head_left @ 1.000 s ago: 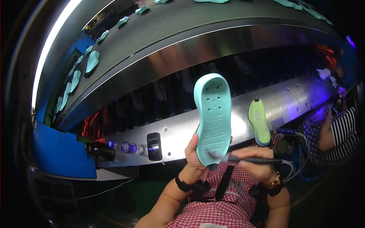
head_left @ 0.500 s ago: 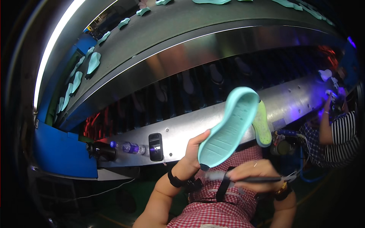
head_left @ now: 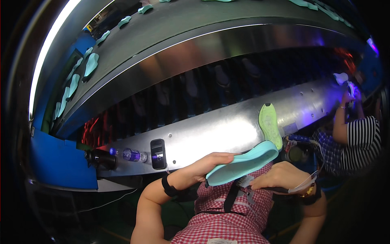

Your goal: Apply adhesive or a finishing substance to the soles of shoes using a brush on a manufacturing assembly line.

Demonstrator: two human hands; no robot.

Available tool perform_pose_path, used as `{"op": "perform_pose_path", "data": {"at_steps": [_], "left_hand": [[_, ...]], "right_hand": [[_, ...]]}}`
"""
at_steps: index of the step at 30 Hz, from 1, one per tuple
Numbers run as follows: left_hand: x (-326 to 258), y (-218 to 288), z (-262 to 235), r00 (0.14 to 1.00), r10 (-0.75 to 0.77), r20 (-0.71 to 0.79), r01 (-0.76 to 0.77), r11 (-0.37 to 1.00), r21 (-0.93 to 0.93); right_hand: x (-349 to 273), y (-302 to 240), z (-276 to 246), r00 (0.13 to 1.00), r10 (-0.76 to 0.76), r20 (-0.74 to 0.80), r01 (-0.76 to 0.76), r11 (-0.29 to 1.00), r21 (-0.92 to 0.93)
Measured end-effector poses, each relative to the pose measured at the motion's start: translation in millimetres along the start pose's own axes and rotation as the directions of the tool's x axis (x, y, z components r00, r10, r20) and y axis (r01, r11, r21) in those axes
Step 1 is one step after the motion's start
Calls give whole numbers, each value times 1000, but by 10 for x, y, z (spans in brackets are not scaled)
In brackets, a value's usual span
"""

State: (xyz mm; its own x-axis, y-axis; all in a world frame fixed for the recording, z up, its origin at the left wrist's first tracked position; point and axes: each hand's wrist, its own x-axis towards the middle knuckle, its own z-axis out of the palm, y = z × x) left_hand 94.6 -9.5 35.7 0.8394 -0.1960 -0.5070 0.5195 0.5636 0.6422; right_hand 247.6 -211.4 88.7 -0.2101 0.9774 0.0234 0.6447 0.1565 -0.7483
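Sole (head_left: 245, 164) has just been swung sideways, gripped by left fingers (head_left: 222, 158), so its near side's probably been lined up for the brush (head_left: 245, 181) pinched in right fingers (head_left: 261, 182).

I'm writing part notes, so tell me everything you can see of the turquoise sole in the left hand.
The turquoise sole is a long, foot-shaped piece that looks like foam or rubber, with a raised rim around a hollow inner side and a dark tab at its left end. It is held up, tilted, in front of the red checked garment. The left hand holds it near that end; a brush is close to its near edge, contact unclear.
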Motion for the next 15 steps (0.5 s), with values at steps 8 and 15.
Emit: {"op": "perform_pose_path", "data": {"at_steps": [8, 15], "left_hand": [[-46, 5, -37, 1000, 12, -29, -13, 999, -43], [-76, 34, -38, 993, 80, -88, -77, 996, 43]], "right_hand": [[-134, 109, -105, 999, 22, 37, -21, 1000, -21], [-232, 325, 50, 979, 36, -200, -14, 994, 111]]}}
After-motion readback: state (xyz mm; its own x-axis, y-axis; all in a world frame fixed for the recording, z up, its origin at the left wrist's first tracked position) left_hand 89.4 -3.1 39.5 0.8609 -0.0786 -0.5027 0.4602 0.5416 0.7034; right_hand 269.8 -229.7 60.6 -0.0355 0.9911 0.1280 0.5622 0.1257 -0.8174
